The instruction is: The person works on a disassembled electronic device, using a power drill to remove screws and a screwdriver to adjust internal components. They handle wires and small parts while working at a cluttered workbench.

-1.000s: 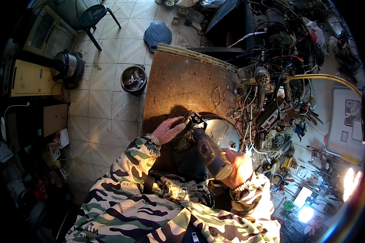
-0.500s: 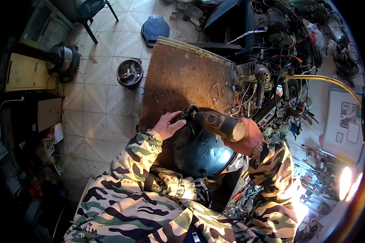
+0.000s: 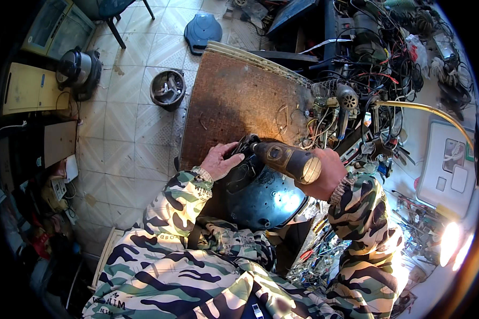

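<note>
A worn brown-black power drill (image 3: 285, 161) is gripped in my right hand (image 3: 327, 176), its nose pointing left and slightly away from me. That nose meets a small black part (image 3: 247, 143) at the far edge of a dark, shiny, rounded metal shell (image 3: 266, 204). The shell lies before me, dotted with small bumps or holes. My left hand (image 3: 222, 160) presses on the black part from the left. Its thumb is stretched toward the drill tip, while the inner fingers curl out of sight. What lies under them is hidden.
A brown wooden board (image 3: 239, 90) forms the worktop, with a thin wire loop (image 3: 282, 118) on it. Tangled cables and tools (image 3: 367, 58) crowd the right side. On the tiled floor at left stand a bucket of scraps (image 3: 168, 90) and a pressure cooker (image 3: 79, 69).
The whole view has shifted slightly. Both hands and the drill keep nearly the same place on the work, with the drill still in my right hand.
</note>
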Available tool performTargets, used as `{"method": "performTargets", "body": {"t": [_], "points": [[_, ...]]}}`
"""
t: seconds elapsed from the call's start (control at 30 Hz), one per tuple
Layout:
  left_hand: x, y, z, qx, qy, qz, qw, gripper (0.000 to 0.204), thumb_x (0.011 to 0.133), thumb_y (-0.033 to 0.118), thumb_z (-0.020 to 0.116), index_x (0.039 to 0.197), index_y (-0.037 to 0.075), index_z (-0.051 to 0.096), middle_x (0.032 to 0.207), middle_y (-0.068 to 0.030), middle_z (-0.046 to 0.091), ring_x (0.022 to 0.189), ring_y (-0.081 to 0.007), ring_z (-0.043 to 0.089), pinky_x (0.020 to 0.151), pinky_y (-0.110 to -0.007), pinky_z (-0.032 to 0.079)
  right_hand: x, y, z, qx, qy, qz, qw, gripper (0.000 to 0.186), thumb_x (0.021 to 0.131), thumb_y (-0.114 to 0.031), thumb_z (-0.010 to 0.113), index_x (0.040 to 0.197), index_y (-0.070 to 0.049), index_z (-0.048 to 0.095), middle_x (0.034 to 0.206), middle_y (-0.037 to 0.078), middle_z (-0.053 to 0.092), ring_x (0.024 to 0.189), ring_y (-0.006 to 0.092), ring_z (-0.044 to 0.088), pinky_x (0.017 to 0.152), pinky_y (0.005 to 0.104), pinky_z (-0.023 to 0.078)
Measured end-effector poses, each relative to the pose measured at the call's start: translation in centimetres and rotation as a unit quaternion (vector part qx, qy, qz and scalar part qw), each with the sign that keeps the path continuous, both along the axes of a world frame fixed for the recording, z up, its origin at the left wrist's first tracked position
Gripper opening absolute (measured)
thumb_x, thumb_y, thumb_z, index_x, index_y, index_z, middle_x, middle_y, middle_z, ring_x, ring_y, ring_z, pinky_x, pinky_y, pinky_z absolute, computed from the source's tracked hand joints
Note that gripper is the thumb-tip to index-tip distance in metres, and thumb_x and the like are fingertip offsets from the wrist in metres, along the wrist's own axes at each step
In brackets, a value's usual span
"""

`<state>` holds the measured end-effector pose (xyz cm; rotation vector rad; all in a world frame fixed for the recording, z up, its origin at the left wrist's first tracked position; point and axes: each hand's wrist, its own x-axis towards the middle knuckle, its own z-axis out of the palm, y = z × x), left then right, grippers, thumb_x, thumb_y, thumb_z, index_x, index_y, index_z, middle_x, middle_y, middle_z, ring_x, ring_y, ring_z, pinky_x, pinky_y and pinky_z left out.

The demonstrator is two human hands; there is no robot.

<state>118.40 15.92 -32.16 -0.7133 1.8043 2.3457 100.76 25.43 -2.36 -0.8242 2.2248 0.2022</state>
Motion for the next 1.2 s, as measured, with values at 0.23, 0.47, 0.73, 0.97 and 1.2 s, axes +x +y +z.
{"method": "performTargets", "body": {"t": [0.23,0.47,0.73,0.97,1.2], "points": [[-0.2,-1.2,1.2,-0.011,-0.018,-0.039,0.999,0.060,0.088,0.027,0.077,0.136,-0.003,0.056,0.122,-0.0108,0.062,0.112,-0.0179,0.059,0.098,-0.032,0.047,0.1,0.1,-0.2,-0.021,-0.003,0.022,1.000,0.031,0.064,-0.024,0.080,0.087,-0.005,0.073,0.078,0.016,0.071,0.077,0.0352,0.070,0.074,0.0425,0.057],[-0.3,-0.4,-1.1,0.024,-0.010,-0.022,0.999,0.060,0.087,0.017,0.076,0.138,-0.003,0.053,0.124,-0.0098,0.063,0.112,-0.0161,0.059,0.099,-0.031,0.047,2.0,1.5,-0.3,-0.035,0.073,-0.024,0.996,0.038,0.065,-0.029,0.080,0.096,-0.007,0.072,0.088,0.015,0.070,0.085,0.0353,0.066,0.082,0.0441,0.055],[-0.9,-0.1,-1.1,0.067,-0.005,-0.026,0.997,0.058,0.087,0.013,0.074,0.138,-0.003,0.052,0.124,-0.0087,0.064,0.110,-0.0147,0.060,0.097,-0.030,0.048,2.2,4.0,-1.0,-0.099,0.015,-0.047,0.994,0.026,0.072,-0.027,0.078,0.086,-0.007,0.073,0.079,0.016,0.072,0.074,0.0352,0.071,0.069,0.0406,0.058],[-0.6,-0.8,-0.6,0.074,-0.017,-0.024,0.997,0.058,0.086,0.012,0.073,0.138,-0.002,0.053,0.122,-0.0083,0.064,0.108,-0.0142,0.061,0.097,-0.029,0.049,2.0,4.9,-0.9,-0.141,-0.018,-0.021,0.990,0.029,0.072,-0.017,0.076,0.098,-0.005,0.070,0.078,0.015,0.072,0.070,0.0306,0.071,0.064,0.0366,0.057],[-0.9,-0.9,1.2,0.105,-0.028,-0.021,0.994,0.058,0.086,0.011,0.073,0.138,-0.002,0.053,0.123,-0.0084,0.064,0.109,-0.0138,0.060,0.097,-0.029,0.048,3.1,6.2,-0.2,-0.176,-0.044,-0.013,0.983,0.018,0.074,-0.016,0.076,0.086,-0.006,0.068,0.072,0.017,0.068,0.067,0.0381,0.067,0.058,0.0404,0.054]]}}
